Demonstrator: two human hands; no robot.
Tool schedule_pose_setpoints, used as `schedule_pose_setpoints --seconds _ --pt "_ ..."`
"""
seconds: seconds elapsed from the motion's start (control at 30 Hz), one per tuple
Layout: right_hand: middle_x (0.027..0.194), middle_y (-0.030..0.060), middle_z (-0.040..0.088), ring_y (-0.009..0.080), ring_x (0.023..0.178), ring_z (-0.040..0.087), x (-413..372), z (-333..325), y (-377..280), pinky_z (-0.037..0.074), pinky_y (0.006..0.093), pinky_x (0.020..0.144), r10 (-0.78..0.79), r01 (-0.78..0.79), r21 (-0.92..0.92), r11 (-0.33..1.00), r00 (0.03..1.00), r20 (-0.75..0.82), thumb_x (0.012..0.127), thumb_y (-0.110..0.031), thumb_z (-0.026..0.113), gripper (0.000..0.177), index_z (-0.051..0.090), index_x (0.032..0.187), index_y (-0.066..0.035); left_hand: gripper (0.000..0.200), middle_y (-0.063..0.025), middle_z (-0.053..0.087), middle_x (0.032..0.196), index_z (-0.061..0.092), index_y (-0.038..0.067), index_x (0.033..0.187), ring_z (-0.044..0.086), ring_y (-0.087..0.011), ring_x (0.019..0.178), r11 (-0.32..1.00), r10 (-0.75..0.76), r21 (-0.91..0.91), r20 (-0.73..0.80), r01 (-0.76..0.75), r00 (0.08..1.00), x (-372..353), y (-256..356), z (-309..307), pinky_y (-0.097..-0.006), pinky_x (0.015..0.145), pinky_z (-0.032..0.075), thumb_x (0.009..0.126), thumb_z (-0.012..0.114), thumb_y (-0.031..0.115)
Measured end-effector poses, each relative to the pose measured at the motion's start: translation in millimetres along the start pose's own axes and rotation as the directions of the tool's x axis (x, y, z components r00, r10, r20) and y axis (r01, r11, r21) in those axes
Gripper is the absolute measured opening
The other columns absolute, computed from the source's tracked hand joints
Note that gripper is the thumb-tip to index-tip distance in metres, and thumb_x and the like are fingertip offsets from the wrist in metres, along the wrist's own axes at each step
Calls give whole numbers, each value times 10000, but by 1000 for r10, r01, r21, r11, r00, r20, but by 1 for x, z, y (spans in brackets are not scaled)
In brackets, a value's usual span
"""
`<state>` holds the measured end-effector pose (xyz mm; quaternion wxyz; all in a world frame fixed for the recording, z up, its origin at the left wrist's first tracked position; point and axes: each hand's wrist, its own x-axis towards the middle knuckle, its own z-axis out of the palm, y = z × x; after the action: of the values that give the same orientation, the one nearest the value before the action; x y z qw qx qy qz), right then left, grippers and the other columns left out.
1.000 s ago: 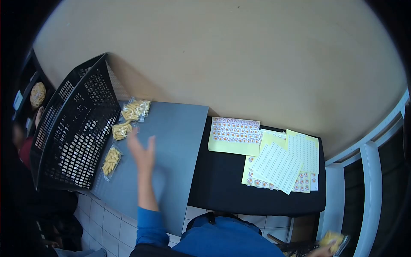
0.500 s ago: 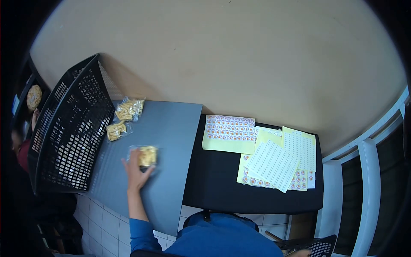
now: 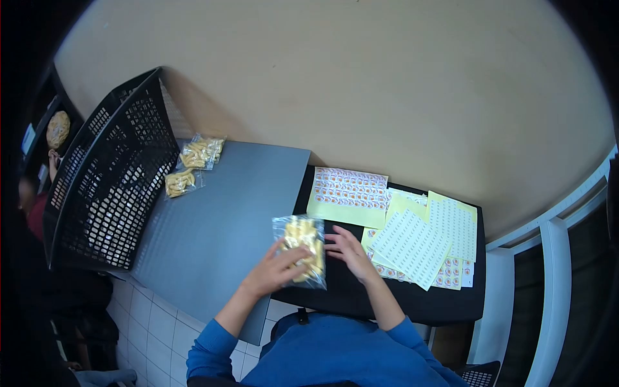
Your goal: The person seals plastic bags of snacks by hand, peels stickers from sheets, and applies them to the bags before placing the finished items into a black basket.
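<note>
A clear bag of pale yellow finger-shaped pieces (image 3: pixel 303 240) is in my left hand (image 3: pixel 276 269), over the seam between the grey table (image 3: pixel 219 219) and the black table (image 3: pixel 348 290). The fingers of that hand lie across the bag's front. Just right of the bag, my right hand (image 3: pixel 349 253) has its fingers apart and holds nothing. Behind it a sheet of printed stickers (image 3: pixel 348 190) lies on the black table, and overlapping sheets of small labels (image 3: pixel 412 242) lie further right.
A large black perforated basket (image 3: pixel 109 187) stands tilted at the left. Two more filled bags (image 3: pixel 201 151) (image 3: pixel 180 183) lie beside it. Beyond the basket, another person's hand (image 3: pixel 53 164) shows near a shelf. White rails (image 3: pixel 554 290) run at the right.
My left hand has moved right with the bag, from the grey table to the seam. My right hand has come up from the lower right to beside the bag. The view has shifted slightly.
</note>
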<state>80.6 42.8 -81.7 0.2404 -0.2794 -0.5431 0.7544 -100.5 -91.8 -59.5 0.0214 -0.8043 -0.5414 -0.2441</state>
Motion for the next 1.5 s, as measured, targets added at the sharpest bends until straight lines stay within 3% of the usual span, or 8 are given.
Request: schedule_pose_setpoints --seconds 0.17,0.27,0.3,0.37,0.5,0.67,0.93,1.5 --pt "961 61 590 124 882 564 3 16 -51 447 243 782 -122 126 64 990 990 -68 889 -192 487 218 521 1047 -46 268 -22 473 1237 547 210 1012 406 -185 1195 972 233 32 -68 -231 970 22 20 6 -444 1004 267 772 555 91" --pt "933 92 607 120 875 574 0 8 -76 465 243 768 -426 430 18 902 898 -105 860 -80 530 145 530 963 22 455 -169 408 1211 463 73 1102 428 -338 1120 973 -209 -177 -421 146 882 50 8 9 -410 949 348 682 569 -66" --pt "933 92 607 120 875 574 -2 7 -82 465 243 768 -434 439 15 898 893 -117 860 -80 530 145 530 963 22 390 -171 411 1210 424 16 1121 437 -302 1118 896 -367 -385 -368 220 854 64 11 -5 -390 936 364 748 517 -54" --pt "938 93 605 124 865 579 -7 5 -95 466 243 765 -564 550 -127 826 813 -145 847 -61 545 125 556 939 22 364 -143 428 1195 392 24 1149 447 -233 1100 221 -687 -975 -148 11 712 87 16 -5 -365 924 367 803 499 -13" --pt "828 52 588 107 799 577 -13 -4 -105 478 207 690 -693 555 -462 692 691 -208 792 -48 611 93 610 876 -7 229 -112 505 1055 401 35 1053 482 -167 1023 428 -470 -903 -263 -43 843 118 32 -4 -295 847 416 851 501 77" --pt "847 62 566 82 735 535 -40 9 -116 433 190 600 -650 577 -303 758 706 -281 756 3 628 124 610 879 4 92 -130 558 945 415 27 916 552 -166 912 125 -506 -985 -164 -117 847 134 58 -19 -300 821 446 855 472 -12" --pt "787 82 589 135 736 562 -86 19 -94 443 220 649 -672 539 -446 714 707 -222 729 30 635 72 602 792 20 276 -90 586 827 447 29 935 599 -138 797 373 -392 -928 -145 12 908 104 71 -17 -270 737 471 738 634 -18" --pt "741 84 592 139 680 566 -81 65 -107 436 233 598 -757 619 -505 602 644 -113 715 -9 646 62 597 753 -2 472 -83 589 743 389 26 1110 576 -130 721 498 -466 -856 -398 -138 790 78 79 -52 -247 681 451 708 628 -38"
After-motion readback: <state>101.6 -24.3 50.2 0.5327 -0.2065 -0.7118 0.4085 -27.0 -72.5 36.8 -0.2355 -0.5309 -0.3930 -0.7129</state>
